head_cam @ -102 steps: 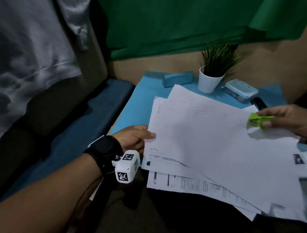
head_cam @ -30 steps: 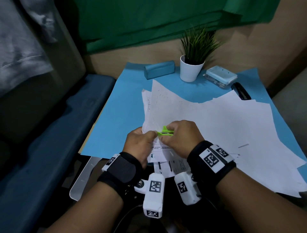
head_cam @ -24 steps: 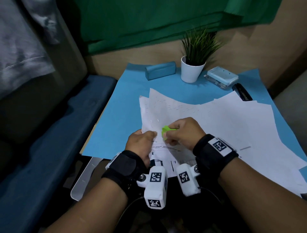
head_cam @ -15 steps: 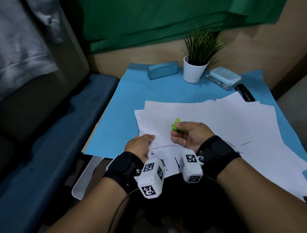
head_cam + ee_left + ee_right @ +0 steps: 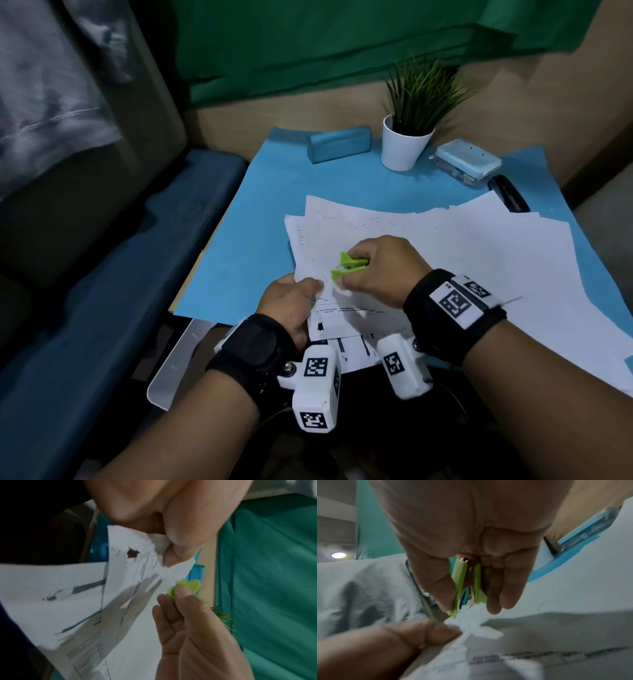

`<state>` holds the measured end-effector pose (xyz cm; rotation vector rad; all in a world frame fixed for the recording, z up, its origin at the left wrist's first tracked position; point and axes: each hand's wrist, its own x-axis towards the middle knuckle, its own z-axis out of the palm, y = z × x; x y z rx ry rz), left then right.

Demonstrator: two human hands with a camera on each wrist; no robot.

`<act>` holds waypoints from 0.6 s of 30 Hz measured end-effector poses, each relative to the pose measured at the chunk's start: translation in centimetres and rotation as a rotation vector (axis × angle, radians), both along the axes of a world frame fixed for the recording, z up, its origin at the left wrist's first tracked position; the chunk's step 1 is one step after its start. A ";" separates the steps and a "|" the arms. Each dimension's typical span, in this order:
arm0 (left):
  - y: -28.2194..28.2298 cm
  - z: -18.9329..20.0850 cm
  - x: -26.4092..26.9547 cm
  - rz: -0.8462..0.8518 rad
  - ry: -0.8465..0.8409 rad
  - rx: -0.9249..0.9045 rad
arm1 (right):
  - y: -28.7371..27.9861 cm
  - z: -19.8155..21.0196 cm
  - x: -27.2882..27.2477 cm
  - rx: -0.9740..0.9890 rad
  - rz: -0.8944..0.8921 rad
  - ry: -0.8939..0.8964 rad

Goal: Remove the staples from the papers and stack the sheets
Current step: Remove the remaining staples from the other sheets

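Note:
A loose spread of white papers (image 5: 462,260) lies across the blue table mat (image 5: 260,219). My left hand (image 5: 294,301) pinches the near left corner of the papers (image 5: 154,555) between thumb and finger. My right hand (image 5: 373,267) holds a lime green staple remover (image 5: 347,265) between thumb and fingers, its tip right at that torn, crumpled corner (image 5: 471,626). In the right wrist view the staple remover (image 5: 467,584) points down at the paper with its metal claws showing. No staple is plainly visible.
At the back of the mat stand a blue case (image 5: 339,144), a potted plant in a white pot (image 5: 406,144), a light blue stapler-like box (image 5: 466,164) and a black stapler (image 5: 508,197). A dark blue seat (image 5: 113,274) lies left of the table.
The raised sheets have been lowered flat onto the table. My right hand has brought the staple remover back down to the corner that my left hand holds.

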<state>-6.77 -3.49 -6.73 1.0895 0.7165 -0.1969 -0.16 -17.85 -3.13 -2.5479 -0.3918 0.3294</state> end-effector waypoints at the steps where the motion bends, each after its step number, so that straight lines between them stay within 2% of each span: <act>1: -0.1 -0.1 0.0 0.002 -0.022 0.002 | 0.3 -0.1 -0.3 -0.027 0.031 -0.007; 5: -0.4 -0.5 -0.2 -0.001 -0.084 0.017 | 0.9 -0.8 -1.1 -0.134 0.072 -0.096; 18: -0.4 -1.0 -0.3 -0.020 -0.156 0.062 | 1.2 -1.7 -1.4 -0.023 -0.021 -0.074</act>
